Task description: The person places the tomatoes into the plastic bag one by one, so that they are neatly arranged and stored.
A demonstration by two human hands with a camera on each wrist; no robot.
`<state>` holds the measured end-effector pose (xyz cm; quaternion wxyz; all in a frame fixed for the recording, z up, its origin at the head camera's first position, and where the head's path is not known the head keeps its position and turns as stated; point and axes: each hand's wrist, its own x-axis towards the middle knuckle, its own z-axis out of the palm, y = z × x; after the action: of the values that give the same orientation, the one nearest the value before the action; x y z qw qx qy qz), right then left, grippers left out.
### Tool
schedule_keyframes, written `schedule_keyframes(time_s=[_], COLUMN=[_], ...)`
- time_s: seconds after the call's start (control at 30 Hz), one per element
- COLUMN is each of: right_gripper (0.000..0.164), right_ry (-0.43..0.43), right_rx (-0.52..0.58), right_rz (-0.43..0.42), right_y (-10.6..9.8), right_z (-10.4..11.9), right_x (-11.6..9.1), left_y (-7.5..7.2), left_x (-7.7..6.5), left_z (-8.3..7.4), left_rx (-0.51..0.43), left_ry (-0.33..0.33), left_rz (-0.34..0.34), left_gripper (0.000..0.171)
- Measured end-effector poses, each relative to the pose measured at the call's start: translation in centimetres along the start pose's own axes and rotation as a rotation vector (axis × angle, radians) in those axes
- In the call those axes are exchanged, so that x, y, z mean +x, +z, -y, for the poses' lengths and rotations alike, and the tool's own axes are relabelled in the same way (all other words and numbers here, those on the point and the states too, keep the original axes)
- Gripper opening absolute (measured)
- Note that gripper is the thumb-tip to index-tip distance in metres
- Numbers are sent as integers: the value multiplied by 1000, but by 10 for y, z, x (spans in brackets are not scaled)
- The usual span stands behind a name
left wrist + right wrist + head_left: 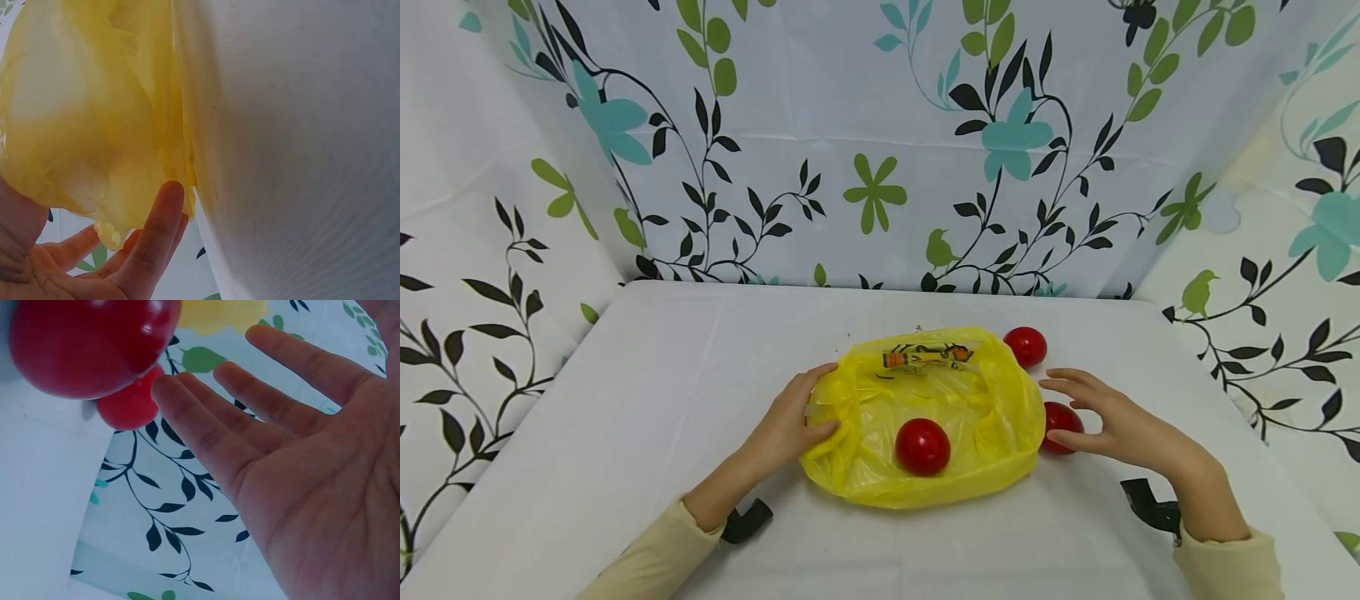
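A yellow plastic bag (985, 417) with a printed design lies spread on the table, its mouth facing up. One glossy red, round, tomato-like fruit (922, 447) sits inside it. My left hand (786, 417) holds the bag's left side, thumb over the rim; in the left wrist view the fingers (153, 247) lie along the outside. Beside the bag's right edge, my right hand (1108, 417) is spread around a second red fruit (1063, 427). The right wrist view shows its fingers (212, 437) extended, with nothing gripped. A third red fruit (1026, 347) lies farther back.
The white table (647, 400) extends around the bag. A patterned curtain (880, 125) with leaves and flowers hangs behind the table and along its sides. Black wrist mounts (1150, 506) stick out beside both forearms.
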<state>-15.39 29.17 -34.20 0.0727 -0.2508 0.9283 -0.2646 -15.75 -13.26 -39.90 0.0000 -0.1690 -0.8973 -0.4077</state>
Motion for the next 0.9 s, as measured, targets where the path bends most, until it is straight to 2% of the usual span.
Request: schedule_keyframes(time_s=[0.27, 0.5, 0.73, 0.9], right_gripper=[60, 64, 61, 60], right_ry=[28, 79, 30, 33], right_rx=[-14, 26, 8, 0], right_rz=[6, 38, 23, 19], right_y=[5, 11, 18, 20], right_z=[-7, -14, -20, -24], right_x=[-2, -3, 1, 2], left_y=[-1, 1, 2, 2], left_x=[-1, 0, 1, 1], left_z=[0, 2, 4, 4], left_rx=[9, 12, 15, 17], left_ry=[7, 13, 20, 27], left_rz=[-7, -4, -4, -6], left_gripper=[75, 73, 73, 73])
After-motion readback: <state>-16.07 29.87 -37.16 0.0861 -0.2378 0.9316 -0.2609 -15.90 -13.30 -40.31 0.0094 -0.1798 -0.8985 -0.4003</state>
